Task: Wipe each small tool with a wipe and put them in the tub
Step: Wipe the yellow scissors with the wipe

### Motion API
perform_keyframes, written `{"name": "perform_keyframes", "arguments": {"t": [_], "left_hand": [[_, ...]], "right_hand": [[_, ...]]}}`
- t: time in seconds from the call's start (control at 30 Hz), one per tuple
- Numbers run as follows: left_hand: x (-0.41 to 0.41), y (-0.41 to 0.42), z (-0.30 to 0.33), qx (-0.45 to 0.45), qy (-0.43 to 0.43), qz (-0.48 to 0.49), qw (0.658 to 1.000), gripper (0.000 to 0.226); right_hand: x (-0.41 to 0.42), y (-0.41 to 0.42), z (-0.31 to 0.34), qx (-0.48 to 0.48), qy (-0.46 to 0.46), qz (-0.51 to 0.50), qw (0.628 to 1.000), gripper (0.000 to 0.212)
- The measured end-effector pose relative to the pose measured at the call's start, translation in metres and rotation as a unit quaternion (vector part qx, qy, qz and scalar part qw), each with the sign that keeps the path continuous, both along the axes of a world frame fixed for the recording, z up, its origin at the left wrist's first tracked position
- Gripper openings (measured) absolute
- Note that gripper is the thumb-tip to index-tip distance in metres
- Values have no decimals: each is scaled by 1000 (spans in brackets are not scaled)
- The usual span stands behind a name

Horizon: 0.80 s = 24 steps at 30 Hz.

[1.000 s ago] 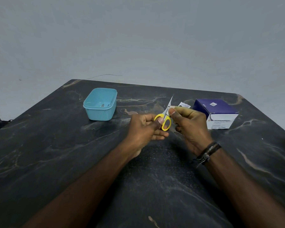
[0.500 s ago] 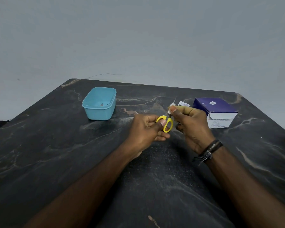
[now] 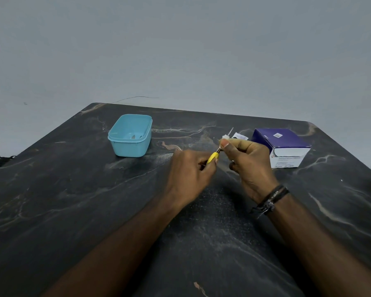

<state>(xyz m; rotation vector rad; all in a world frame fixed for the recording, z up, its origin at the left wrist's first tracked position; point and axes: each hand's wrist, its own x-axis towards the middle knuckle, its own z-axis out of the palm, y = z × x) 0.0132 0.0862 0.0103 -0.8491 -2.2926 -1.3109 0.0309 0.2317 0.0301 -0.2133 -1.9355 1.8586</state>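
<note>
My left hand (image 3: 191,172) grips the yellow handles of small scissors (image 3: 213,157), seen edge-on. The blades run up to the right, and their thin tip pokes out above my right hand (image 3: 250,161). That hand pinches a small white wipe (image 3: 225,137) around the blades between thumb and forefinger. The light blue tub (image 3: 129,144) stands on the dark table to the left of my hands, with a small tool or two lying in its bottom.
A purple and white box (image 3: 282,146) stands right of my right hand. A torn white wipe packet (image 3: 240,136) lies just behind my right hand. The dark marbled table (image 3: 73,200) ends at a grey wall behind.
The scissors have turned from flat-on to edge-on in my left hand. My right hand with the wipe has slid up along the blades, so less of the tip shows.
</note>
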Motion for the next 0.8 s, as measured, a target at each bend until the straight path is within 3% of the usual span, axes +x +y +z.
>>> {"name": "perform_keyframes", "arguments": {"t": [0.17, 0.3, 0.47, 0.53, 0.63, 0.8], "left_hand": [[0, -3, 1, -121, 157, 84, 976, 17], [7, 4, 3, -80, 183, 83, 976, 25], [2, 7, 3, 69, 30, 87, 993, 48], [-4, 5, 3, 111, -82, 53, 989, 54], [-6, 3, 1, 171, -239, -35, 955, 38], [-1, 6, 0, 192, -273, -91, 938, 11]], "right_hand": [[1, -5, 1, -9, 7, -16, 1000, 18], [0, -2, 4, -56, 18, -27, 998, 13], [-2, 2, 6, -71, 15, -14, 997, 13], [-2, 2, 3, -45, 1, 9, 999, 11], [-2, 0, 1, -25, -10, 33, 999, 11], [-1, 4, 3, -48, 14, 5, 999, 14]]}}
